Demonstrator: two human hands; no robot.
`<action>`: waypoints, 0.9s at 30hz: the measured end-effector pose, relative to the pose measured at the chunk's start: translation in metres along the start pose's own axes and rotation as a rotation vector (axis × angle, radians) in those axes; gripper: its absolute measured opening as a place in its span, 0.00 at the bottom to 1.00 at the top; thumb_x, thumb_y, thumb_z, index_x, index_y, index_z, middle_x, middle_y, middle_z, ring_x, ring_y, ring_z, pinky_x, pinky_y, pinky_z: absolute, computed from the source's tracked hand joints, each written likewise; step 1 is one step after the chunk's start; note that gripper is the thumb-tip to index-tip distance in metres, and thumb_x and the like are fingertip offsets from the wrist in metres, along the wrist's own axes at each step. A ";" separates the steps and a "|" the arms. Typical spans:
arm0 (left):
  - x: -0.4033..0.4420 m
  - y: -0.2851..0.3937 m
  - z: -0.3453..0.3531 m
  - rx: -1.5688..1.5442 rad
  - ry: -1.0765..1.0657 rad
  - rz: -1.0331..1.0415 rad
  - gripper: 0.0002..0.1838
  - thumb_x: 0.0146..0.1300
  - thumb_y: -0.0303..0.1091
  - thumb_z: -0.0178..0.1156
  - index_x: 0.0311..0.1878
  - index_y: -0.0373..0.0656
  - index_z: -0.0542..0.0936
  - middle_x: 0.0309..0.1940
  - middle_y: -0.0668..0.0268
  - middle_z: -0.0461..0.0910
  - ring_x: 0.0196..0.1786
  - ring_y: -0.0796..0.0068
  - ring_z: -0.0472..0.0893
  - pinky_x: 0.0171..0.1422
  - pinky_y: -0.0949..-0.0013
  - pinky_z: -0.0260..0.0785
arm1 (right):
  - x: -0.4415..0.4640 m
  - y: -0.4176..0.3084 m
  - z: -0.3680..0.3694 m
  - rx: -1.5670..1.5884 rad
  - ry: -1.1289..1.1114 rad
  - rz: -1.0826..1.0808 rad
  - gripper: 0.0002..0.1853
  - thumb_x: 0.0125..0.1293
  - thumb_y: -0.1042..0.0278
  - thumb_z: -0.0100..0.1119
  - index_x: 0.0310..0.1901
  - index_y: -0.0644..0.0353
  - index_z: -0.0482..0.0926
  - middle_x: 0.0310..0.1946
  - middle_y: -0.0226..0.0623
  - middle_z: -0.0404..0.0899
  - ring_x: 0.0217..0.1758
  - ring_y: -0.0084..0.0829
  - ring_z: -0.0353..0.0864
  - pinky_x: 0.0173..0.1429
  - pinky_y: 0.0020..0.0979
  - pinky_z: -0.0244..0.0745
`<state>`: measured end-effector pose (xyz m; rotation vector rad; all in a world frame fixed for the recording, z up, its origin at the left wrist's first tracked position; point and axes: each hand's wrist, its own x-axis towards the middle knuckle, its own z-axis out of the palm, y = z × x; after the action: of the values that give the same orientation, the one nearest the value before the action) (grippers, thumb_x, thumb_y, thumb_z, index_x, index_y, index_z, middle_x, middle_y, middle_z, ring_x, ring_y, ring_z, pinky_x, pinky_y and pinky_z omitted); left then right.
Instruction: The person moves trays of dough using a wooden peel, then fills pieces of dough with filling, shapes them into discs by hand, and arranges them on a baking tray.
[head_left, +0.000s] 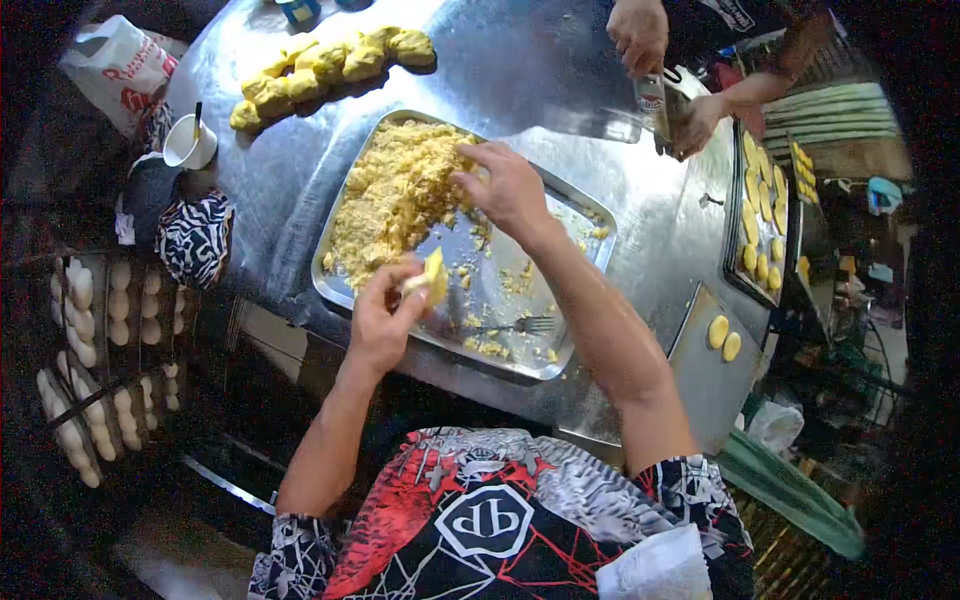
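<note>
The left hand point(380, 318), over the tray's near left edge, is mostly closed, its thumb and fingers pinching a small yellow dough piece point(435, 277) that looks folded or cupped. The right hand point(508, 197) is over the middle of the tray point(462, 357), partly open with its fingers parted, at the edge of the shredded yellow filling point(395, 180); whether it has any pinched is hard to tell.

To work well here, the left fingers should cradle the dough lightly so that it neither tears nor flattens, while the right takes a modest, compact pinch and keeps crumbs off the dough's rim.

The dough piece lies in the left fingertips, nearer the body than the right hand. The filling is heaped in the tray's left part, ahead of the left hand and beneath and left of the right fingers. A fork point(535, 324) lies in the tray's near right part, among crumbs.

Right of the tray, two dough rounds point(718, 332) rest on a metal sheet point(697, 372). Beyond the tray, lumpy dough pieces point(363, 63) form a row on the counter point(480, 60); beyond its far right corner, a co-worker's hands point(640, 35) hold what may be a bottle point(653, 103).
</note>
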<state>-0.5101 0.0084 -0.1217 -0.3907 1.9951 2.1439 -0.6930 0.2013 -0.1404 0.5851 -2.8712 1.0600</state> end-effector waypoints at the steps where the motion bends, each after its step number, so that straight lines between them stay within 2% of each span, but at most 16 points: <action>1: -0.009 -0.011 -0.003 -0.043 -0.023 0.075 0.15 0.70 0.25 0.61 0.58 0.36 0.76 0.46 0.63 0.82 0.43 0.80 0.82 0.45 0.74 0.77 | 0.003 0.000 0.002 -0.040 -0.044 0.027 0.19 0.64 0.54 0.68 0.54 0.51 0.86 0.53 0.44 0.83 0.54 0.47 0.83 0.58 0.43 0.78; 2: -0.017 -0.022 -0.006 -0.062 -0.022 0.082 0.14 0.68 0.24 0.60 0.55 0.38 0.75 0.44 0.66 0.81 0.43 0.80 0.81 0.45 0.74 0.74 | 0.006 0.001 0.003 -0.081 -0.087 0.052 0.19 0.63 0.55 0.69 0.54 0.51 0.86 0.52 0.44 0.83 0.53 0.47 0.84 0.57 0.43 0.79; 5: -0.026 -0.037 -0.011 -0.029 -0.005 0.127 0.17 0.67 0.24 0.59 0.58 0.38 0.74 0.46 0.65 0.82 0.43 0.82 0.79 0.48 0.75 0.73 | 0.007 0.001 -0.009 -0.085 -0.191 0.088 0.19 0.62 0.59 0.71 0.54 0.54 0.85 0.49 0.44 0.83 0.52 0.46 0.83 0.58 0.41 0.78; 6: -0.026 -0.029 -0.007 -0.043 0.034 0.101 0.20 0.67 0.23 0.59 0.62 0.39 0.74 0.50 0.63 0.82 0.47 0.81 0.80 0.51 0.75 0.73 | 0.004 -0.002 -0.013 -0.064 -0.218 0.093 0.20 0.62 0.61 0.71 0.55 0.55 0.85 0.49 0.44 0.83 0.52 0.46 0.83 0.59 0.40 0.78; 10: -0.025 -0.013 0.000 -0.065 0.042 0.126 0.20 0.68 0.23 0.60 0.63 0.38 0.76 0.50 0.62 0.83 0.49 0.78 0.82 0.55 0.72 0.75 | -0.016 -0.006 0.000 -0.193 -0.043 -0.145 0.21 0.59 0.61 0.73 0.54 0.56 0.84 0.48 0.42 0.81 0.52 0.46 0.81 0.57 0.42 0.78; 13: -0.022 -0.019 -0.001 -0.047 0.048 0.088 0.19 0.69 0.23 0.62 0.62 0.36 0.78 0.48 0.61 0.84 0.50 0.76 0.83 0.57 0.71 0.76 | -0.016 0.003 -0.002 -0.237 -0.139 -0.116 0.20 0.59 0.64 0.72 0.54 0.56 0.84 0.44 0.41 0.82 0.48 0.50 0.80 0.57 0.41 0.78; 15: -0.019 -0.018 0.005 -0.138 0.097 0.054 0.18 0.69 0.25 0.63 0.60 0.34 0.78 0.48 0.61 0.84 0.49 0.74 0.84 0.56 0.70 0.76 | -0.012 0.008 -0.016 -0.160 -0.253 -0.085 0.19 0.63 0.65 0.70 0.55 0.59 0.84 0.42 0.39 0.84 0.46 0.46 0.83 0.55 0.39 0.80; 16: -0.014 -0.018 0.011 -0.118 0.126 0.065 0.19 0.71 0.26 0.62 0.63 0.33 0.77 0.49 0.61 0.84 0.50 0.74 0.83 0.56 0.70 0.77 | -0.011 0.010 -0.023 -0.123 -0.310 -0.073 0.19 0.65 0.65 0.68 0.56 0.60 0.84 0.42 0.38 0.85 0.45 0.44 0.84 0.54 0.37 0.81; 19: 0.000 0.010 0.032 0.052 0.169 0.112 0.19 0.74 0.28 0.60 0.64 0.32 0.76 0.49 0.61 0.84 0.50 0.74 0.84 0.56 0.70 0.77 | -0.027 0.017 -0.043 0.641 -0.519 0.406 0.20 0.70 0.64 0.65 0.59 0.65 0.82 0.44 0.37 0.87 0.45 0.34 0.87 0.52 0.33 0.83; 20: 0.008 -0.002 0.045 0.010 0.209 0.150 0.19 0.76 0.30 0.57 0.65 0.30 0.76 0.51 0.60 0.84 0.51 0.73 0.84 0.57 0.69 0.77 | -0.042 0.016 -0.053 0.778 -0.515 0.398 0.22 0.74 0.63 0.63 0.62 0.69 0.80 0.48 0.39 0.86 0.47 0.27 0.86 0.51 0.30 0.83; 23: 0.027 -0.003 0.074 -0.044 0.177 0.037 0.18 0.78 0.31 0.54 0.64 0.30 0.77 0.51 0.60 0.84 0.53 0.73 0.83 0.59 0.68 0.77 | -0.082 -0.005 -0.067 1.048 -0.270 0.352 0.18 0.73 0.65 0.63 0.59 0.68 0.82 0.46 0.39 0.88 0.44 0.26 0.87 0.48 0.29 0.83; 24: 0.029 -0.002 0.083 -0.360 0.079 -0.022 0.18 0.80 0.34 0.52 0.64 0.31 0.77 0.52 0.60 0.84 0.54 0.72 0.84 0.60 0.67 0.78 | -0.092 -0.012 -0.072 0.989 -0.226 0.322 0.17 0.74 0.68 0.61 0.59 0.68 0.82 0.46 0.37 0.88 0.45 0.24 0.87 0.48 0.28 0.83; 25: 0.025 0.004 0.094 -0.446 0.070 -0.018 0.19 0.80 0.35 0.52 0.64 0.32 0.77 0.52 0.60 0.84 0.53 0.71 0.84 0.60 0.66 0.78 | -0.103 -0.016 -0.073 0.906 -0.138 0.288 0.14 0.72 0.71 0.64 0.56 0.65 0.85 0.43 0.39 0.89 0.44 0.28 0.88 0.48 0.31 0.83; 27: 0.020 0.016 0.112 -0.616 0.046 -0.009 0.20 0.80 0.38 0.52 0.64 0.33 0.78 0.52 0.60 0.84 0.52 0.70 0.85 0.60 0.65 0.80 | -0.122 -0.016 -0.069 0.500 0.072 0.069 0.13 0.64 0.76 0.67 0.51 0.62 0.87 0.38 0.42 0.88 0.43 0.37 0.88 0.51 0.36 0.81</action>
<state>-0.5409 0.1184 -0.1057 -0.5317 1.2984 2.7277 -0.5810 0.2744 -0.0958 0.4483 -2.5764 1.7871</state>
